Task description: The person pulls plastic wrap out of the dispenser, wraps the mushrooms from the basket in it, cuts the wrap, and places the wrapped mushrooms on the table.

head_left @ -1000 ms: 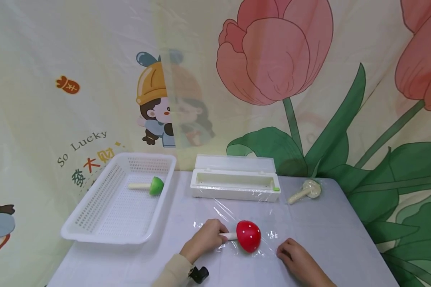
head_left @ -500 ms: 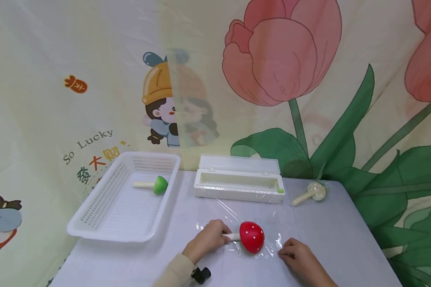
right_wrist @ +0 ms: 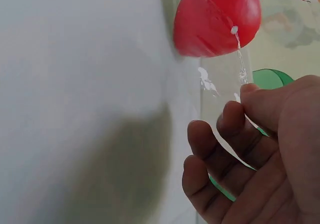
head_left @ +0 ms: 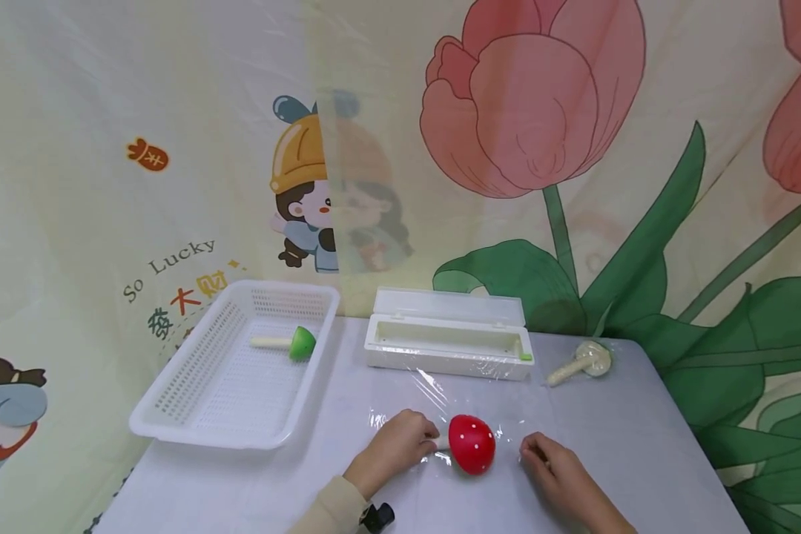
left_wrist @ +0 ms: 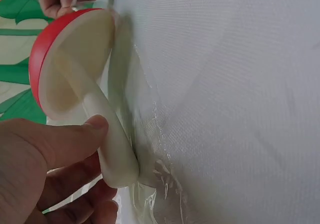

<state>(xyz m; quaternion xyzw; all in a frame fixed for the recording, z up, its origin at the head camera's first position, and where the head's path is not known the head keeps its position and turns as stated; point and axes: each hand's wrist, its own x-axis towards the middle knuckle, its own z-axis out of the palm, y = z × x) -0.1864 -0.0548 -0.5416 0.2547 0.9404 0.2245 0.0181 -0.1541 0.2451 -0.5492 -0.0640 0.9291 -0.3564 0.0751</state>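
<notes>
A red toy mushroom [head_left: 472, 445] with white dots lies on a sheet of clear cling film [head_left: 434, 397] on the table. My left hand [head_left: 400, 449] holds its pale stem [left_wrist: 112, 144] between thumb and fingers. To the right of the cap, my right hand [head_left: 561, 475] pinches the film's edge between thumb and index finger; its other fingers curl loosely in the right wrist view. The film runs back to a white cling film dispenser [head_left: 447, 365], whose lid stands up.
At the left is a white perforated basket [head_left: 207, 437] holding a green-capped toy mushroom [head_left: 300, 344]. A pale mushroom wrapped in film [head_left: 594, 359] lies at the back right. A printed curtain [head_left: 374, 44] hangs behind the table.
The head view has turned slightly left, so things sit further right. My right hand has lifted slightly with the film's edge. My left hand has stayed on the stem, its fingers now nearer the cap.
</notes>
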